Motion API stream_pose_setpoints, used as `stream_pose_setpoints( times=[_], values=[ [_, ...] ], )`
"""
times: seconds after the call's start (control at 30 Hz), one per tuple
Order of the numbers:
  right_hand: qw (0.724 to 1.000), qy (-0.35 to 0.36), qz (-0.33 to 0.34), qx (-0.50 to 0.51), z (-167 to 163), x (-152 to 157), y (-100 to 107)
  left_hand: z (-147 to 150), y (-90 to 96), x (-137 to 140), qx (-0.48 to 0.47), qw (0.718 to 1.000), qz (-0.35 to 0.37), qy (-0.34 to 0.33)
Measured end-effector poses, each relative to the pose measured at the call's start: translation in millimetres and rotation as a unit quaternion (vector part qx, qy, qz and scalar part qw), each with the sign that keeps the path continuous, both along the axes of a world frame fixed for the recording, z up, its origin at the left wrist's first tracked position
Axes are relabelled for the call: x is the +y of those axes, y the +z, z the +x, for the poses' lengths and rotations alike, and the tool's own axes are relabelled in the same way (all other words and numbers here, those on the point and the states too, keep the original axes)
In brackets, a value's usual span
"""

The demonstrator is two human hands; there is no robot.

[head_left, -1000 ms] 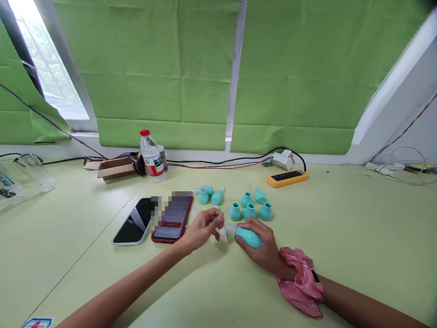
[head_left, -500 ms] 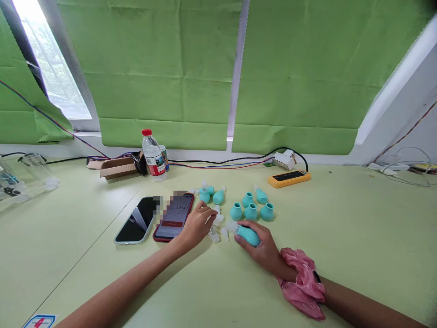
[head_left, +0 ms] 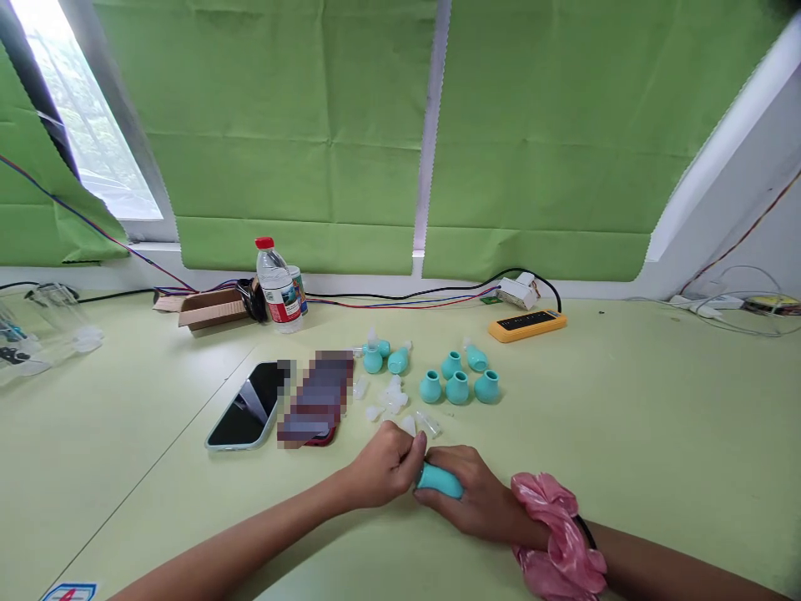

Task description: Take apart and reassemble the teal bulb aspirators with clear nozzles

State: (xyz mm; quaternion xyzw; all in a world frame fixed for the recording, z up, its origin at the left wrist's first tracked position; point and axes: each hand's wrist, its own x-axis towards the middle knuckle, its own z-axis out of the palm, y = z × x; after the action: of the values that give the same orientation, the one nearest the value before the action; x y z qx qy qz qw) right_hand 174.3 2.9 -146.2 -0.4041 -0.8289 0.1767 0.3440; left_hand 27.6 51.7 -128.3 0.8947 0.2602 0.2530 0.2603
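Observation:
My right hand (head_left: 476, 492) is wrapped around a teal squeeze bulb (head_left: 440, 480) that lies on its side. My left hand (head_left: 389, 465) is closed against the bulb's left end, and its fingers hide whatever is in them. Just beyond my hands are loose clear and whitish plastic parts, among them a clear tube-like piece (head_left: 429, 424) and a cluster of translucent pieces (head_left: 394, 394). Several open-necked teal bulbs (head_left: 457, 388) stand upright behind these. Other teal bulbs with clear tips fitted, such as one lying bulb (head_left: 398, 361), are farther back.
A phone with a light case (head_left: 247, 406) and a red-cased phone (head_left: 316, 399) lie left of the parts. Toward the window are a water bottle (head_left: 279, 288), a cardboard box (head_left: 214, 310), cables and a yellow power strip (head_left: 527, 325).
My left hand has left the loose clear parts and come to the bulb's end, now closed. My right hand has brought the bulb a little closer to me.

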Motion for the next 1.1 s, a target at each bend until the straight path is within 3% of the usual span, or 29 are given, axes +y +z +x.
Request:
stream_pose_setpoints(
  times=[0.13,0.27,0.33,0.4,0.47,0.5,0.57,0.63,0.77,0.97,1.1],
  values=[
    [0.997,0.019,0.074,0.015,0.9,-4.5,1.9,0.9,8.8,-6.9,-0.039,0.979,-0.197,-0.020],
    [0.987,0.065,0.149,-0.017,0.8,-10.9,7.7,3.6,8.7,-6.0,-0.094,0.926,-0.362,-0.054],
    [0.979,0.101,0.171,-0.049,1.4,-12.8,10.9,3.2,7.6,1.3,-0.140,0.905,-0.403,-0.011],
    [0.981,0.094,0.164,-0.048,2.5,-12.5,13.1,-0.2,7.8,11.8,-0.161,0.925,-0.332,0.090],
    [0.988,0.053,0.142,-0.012,4.3,-9.6,14.0,-6.1,9.6,22.2,-0.116,0.970,-0.133,0.168],
    [0.990,0.041,0.137,0.006,5.4,-7.5,14.3,-9.3,10.6,26.4,-0.066,0.984,-0.015,0.165],
    [0.990,0.029,0.132,0.041,8.6,-2.8,15.3,-14.3,11.5,32.0,0.034,0.971,0.167,0.167],
    [0.989,0.009,0.133,0.069,13.0,1.8,17.9,-16.1,9.5,34.0,0.108,0.940,0.254,0.199],
    [0.974,-0.095,0.171,0.115,27.9,13.9,29.7,-14.1,-2.2,34.0,0.175,0.914,0.273,0.243],
    [0.910,-0.295,0.247,0.152,80.6,58.5,44.9,-14.1,-16.7,34.2,0.198,0.940,0.203,0.188],
    [0.901,-0.396,0.145,0.101,127.8,95.7,28.3,-13.6,-20.8,32.8,0.213,0.949,0.161,0.168]
  ],
)
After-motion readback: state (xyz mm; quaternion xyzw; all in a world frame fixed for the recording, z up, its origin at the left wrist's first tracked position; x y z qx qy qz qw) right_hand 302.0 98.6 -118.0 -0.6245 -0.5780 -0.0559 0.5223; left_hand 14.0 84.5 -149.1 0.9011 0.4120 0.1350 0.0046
